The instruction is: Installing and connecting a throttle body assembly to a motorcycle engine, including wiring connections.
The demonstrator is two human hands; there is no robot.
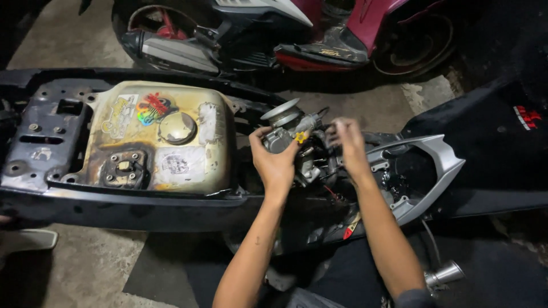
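Note:
A grey metal carburetor (287,126) with a small yellow knob sits above the open frame of a dismantled scooter. My left hand (277,159) grips its body from below and the side. My right hand (348,145) is at the carburetor's right side, fingers pinched on a thin cable or hose there; what exactly it pinches is hard to tell. Left of the hands lies the yellowed, sticker-covered fuel tank (211,165) with a round cap. A silver grab rail (439,171) lies to the right.
The scooter's black body panel (131,208) runs across the front. Another scooter with red and dark panels (319,34) stands behind on the concrete floor. A black seat (502,148) is at right. A chrome funnel-shaped part (445,275) lies near my right forearm.

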